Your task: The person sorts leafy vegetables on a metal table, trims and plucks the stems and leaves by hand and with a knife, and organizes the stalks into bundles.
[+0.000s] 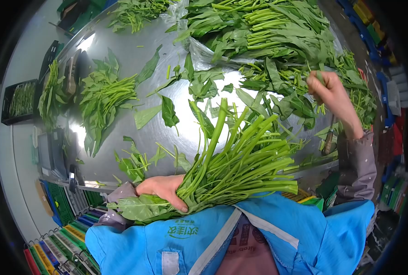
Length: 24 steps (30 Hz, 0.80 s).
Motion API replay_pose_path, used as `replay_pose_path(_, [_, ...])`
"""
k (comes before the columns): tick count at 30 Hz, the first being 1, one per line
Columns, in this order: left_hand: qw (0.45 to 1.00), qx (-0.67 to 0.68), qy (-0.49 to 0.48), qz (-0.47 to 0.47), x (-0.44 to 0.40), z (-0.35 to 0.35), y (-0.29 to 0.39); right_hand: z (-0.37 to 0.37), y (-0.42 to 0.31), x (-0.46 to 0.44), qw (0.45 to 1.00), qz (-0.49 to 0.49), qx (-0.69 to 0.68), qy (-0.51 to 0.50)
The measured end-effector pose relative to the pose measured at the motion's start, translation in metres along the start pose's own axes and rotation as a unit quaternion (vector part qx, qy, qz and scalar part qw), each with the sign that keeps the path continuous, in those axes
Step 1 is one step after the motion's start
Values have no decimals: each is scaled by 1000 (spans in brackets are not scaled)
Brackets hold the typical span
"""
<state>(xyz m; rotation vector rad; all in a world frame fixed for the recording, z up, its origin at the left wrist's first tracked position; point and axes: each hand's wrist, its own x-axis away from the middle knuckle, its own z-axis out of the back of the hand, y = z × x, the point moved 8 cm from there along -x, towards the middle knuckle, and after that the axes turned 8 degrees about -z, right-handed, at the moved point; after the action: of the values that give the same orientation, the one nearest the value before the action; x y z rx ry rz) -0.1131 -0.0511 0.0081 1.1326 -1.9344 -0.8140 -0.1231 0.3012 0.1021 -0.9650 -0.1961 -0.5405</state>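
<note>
My left hand (pixel 165 189) is wrapped round a thick bunch of water spinach (pixel 240 160), held against the front of a blue vest. The cut stems fan out up and to the right; the leaves trail out to the left, below the wrist. Raised over the right side of the metal table, my right hand (pixel 327 89) has its fingers pinched together. A bit of green leaf or stem (pixel 320 77) shows at those fingers. Loose water spinach leaves (pixel 291 98) lie just left of that hand. A wooden-handled tool (pixel 328 141) lies below it, its blade not clearly visible.
A large pile of water spinach (pixel 268 32) on plastic covers the table's far right. Smaller bunches (pixel 107 94) and scattered leaves (pixel 168 112) lie on the metal table (pixel 121 130). A scale-like device (pixel 52 149) stands at the left edge, with a black crate (pixel 20 101) beyond.
</note>
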Motion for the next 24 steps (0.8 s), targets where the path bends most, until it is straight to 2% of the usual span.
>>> replay_pose_path(1, [1000,-9,-19,-1,-1,-1,0,-6,-1,1,1000,1,1,0])
replay_pose_path(3, [999,-20,-41,3,-4,-1,0,-63,-28,15,972,129,-58,-186])
replay_pose_path(5, [997,-37,-64,8,-9,-2,0,-96,-35,13,933,267,-69,-230])
replay_pose_path(6, [997,-37,-65,9,-10,-2,0,-111,-34,7,933,267,-70,-229])
replay_pose_path(8, [997,-48,-62,6,-8,-2,2,-142,-44,18,870,373,-58,-317])
replay_pose_path(9, [997,-46,-62,10,-5,-3,0,-123,-31,4,941,158,-121,-273])
replay_pose_path(10, [999,-21,-38,6,-2,-2,-2,-99,-7,6,958,-68,-177,-216])
replay_pose_path(11, [1000,3,-16,0,1,-1,-3,-67,-15,-1,949,39,-286,-125])
replay_pose_path(12, [1000,2,-20,-22,4,1,-9,-39,-6,-7,886,108,-411,-185])
replay_pose_path(13, [999,6,-23,-23,7,-2,-9,-13,2,-6,876,48,-478,-41])
replay_pose_path(14, [997,79,23,-2,9,1,-11,-9,10,-6,855,92,-492,-134])
replay_pose_path(15, [986,153,67,20,12,2,-15,-14,13,-3,856,89,-492,-131])
replay_pose_path(16, [968,221,114,19,16,2,-19,-28,22,1,925,40,-360,-115])
replay_pose_path(17, [969,221,113,18,18,-2,-22,-41,32,6,970,-10,-221,-97])
replay_pose_path(19, [925,327,192,-13,25,3,-30,-82,29,18,969,32,-174,-171])
replay_pose_path(21, [918,332,219,-17,34,7,-49,-126,14,33,959,181,-136,-172])
replay_pose_path(22, [913,344,216,-32,37,9,-59,-153,15,39,941,76,-137,-301])
replay_pose_path(23, [909,355,213,-46,40,11,-67,-174,14,53,897,-30,-133,-421])
replay_pose_path(24, [916,328,222,-58,40,12,-66,-161,0,51,924,-20,-152,-350])
